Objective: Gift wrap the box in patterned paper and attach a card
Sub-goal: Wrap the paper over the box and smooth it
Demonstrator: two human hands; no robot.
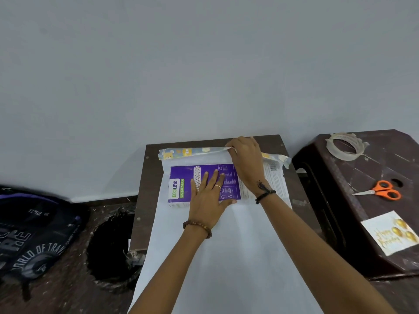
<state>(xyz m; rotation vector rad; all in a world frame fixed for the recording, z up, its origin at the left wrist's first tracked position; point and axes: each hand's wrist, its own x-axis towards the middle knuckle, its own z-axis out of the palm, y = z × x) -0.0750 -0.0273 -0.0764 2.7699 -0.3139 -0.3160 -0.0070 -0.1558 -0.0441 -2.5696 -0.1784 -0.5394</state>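
Small dark table [285, 141] against a pale wall, wrapping paper [226, 257] spread over it white side up, running off the near edge toward 6 o'clock. The far edge of the paper is curled over at 12 o'clock, showing the animal print.

Purple box [181, 189] lies flat on the paper near the far end of the table, printed face up, long side across.

Left hand [207, 200] is flat on the box top, fingers straight and spread, pressing down, thumb out along the box's near edge at about 3 o'clock of the palm. Ring on one finger, wooden bead bracelet on that wrist.

Right hand [246, 162] reaches over the box's right end to the curled paper edge at 12 o'clock; fingers curled, pinching the paper's edge between fingertips and thumb. Dark bracelet and a small tattoo at that wrist.

At 3 o'clock of the table, a dark plastic stool [385, 168] carries a roll of clear tape [344, 149] at its far side, orange-handled scissors [381, 190] in the middle, and a white birthday card [390, 233] with gold balloons at the near edge, all well apart from one another.

At 9 o'clock, on the floor, a dark backpack [34, 234] with white lettering, and a black bag [111, 248] beside the table's leg.
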